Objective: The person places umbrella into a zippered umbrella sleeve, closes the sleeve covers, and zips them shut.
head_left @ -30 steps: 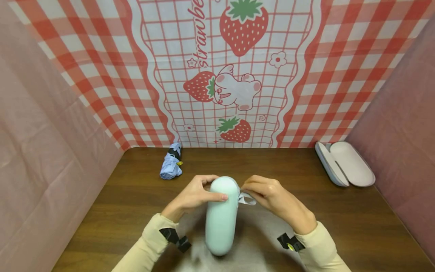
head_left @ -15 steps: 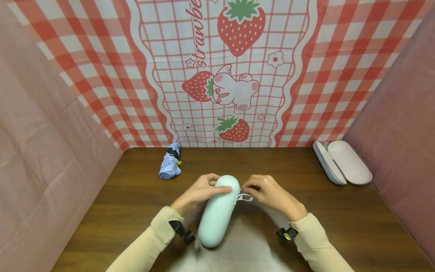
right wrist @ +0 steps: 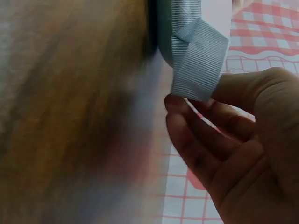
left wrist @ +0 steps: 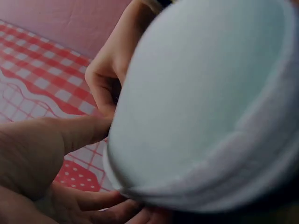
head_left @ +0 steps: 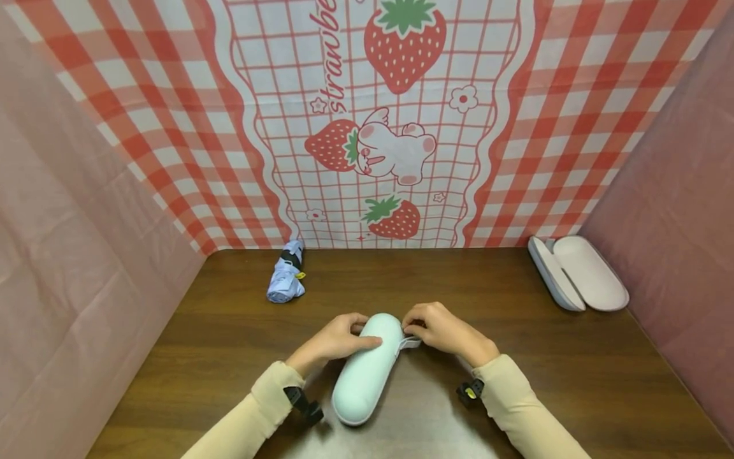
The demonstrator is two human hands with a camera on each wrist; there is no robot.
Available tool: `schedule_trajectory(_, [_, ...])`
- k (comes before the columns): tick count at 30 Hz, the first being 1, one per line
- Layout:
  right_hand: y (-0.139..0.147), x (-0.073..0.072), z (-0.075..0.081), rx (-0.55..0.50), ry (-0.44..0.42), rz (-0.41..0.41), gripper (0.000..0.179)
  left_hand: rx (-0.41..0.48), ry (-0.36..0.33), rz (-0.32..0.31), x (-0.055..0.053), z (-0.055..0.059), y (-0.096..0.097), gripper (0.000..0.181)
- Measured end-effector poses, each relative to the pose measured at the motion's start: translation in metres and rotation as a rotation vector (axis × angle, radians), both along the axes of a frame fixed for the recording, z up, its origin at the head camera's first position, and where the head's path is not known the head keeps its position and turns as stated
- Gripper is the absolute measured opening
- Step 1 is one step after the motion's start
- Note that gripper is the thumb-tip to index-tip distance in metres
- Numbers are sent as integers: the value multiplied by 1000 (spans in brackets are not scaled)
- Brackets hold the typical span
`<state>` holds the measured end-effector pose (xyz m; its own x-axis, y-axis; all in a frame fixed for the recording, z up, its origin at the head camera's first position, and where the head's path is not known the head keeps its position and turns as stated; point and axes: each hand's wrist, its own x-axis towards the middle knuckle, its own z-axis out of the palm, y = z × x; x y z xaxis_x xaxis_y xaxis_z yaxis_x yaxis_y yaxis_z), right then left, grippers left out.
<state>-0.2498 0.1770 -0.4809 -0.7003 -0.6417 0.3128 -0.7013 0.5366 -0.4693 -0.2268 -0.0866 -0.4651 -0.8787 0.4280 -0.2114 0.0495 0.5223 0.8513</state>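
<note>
A mint-green, rounded glasses case (head_left: 367,376) slants across the front middle of the table. My left hand (head_left: 332,341) holds its far left side, the thumb on top and the fingers around the edge. A pale seam shows along the case (left wrist: 196,116) in the left wrist view. On the case's right side, my right hand (head_left: 441,328) pinches at the seam with thumb and fingertips, apparently on the zipper pull, which is mostly hidden. Close by those fingers, a grey ribbon loop (right wrist: 198,60) sticks out from the case.
A folded blue umbrella (head_left: 287,274) lies at the back left of the wooden table (head_left: 229,357). At the back right an opened grey case (head_left: 590,274) shows its pale lining. A strawberry-patterned cloth (head_left: 459,159) hangs behind, with pink cloth on both sides.
The mint case's near end has swung left, so it slants more. Both hands have moved slightly nearer the front with it, the right hand also leftward, still at the seam.
</note>
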Motion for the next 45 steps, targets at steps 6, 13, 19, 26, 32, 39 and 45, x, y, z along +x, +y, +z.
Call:
schedule_trajectory(6, [-12, 3, 8, -78, -93, -15, 23, -101, 8, -102, 34, 14, -22, 91])
schedule_trajectory(13, [-28, 7, 13, -24, -169, 87, 40, -44, -106, -116, 55, 19, -40, 104])
schedule_trajectory(19, [-26, 9, 16, 57, -170, 70, 41, -32, -30, -104, 44, 17, -44, 79])
schedule_trajectory(26, [-9, 13, 21, 90, -88, -24, 36, -62, 108, -93, 25, 16, -42, 58])
schedule_trajectory(32, [8, 21, 18, 82, -62, -17, 21, -67, 194, -60, 11, 18, -43, 47])
schedule_trajectory(39, [18, 41, 19, 106, -12, 6, 30, -169, 315, 41, -11, 19, -33, 44])
schedule_trajectory(45, [14, 58, 9, 134, 217, -8, 46, -186, 417, 119, -26, 17, -18, 45])
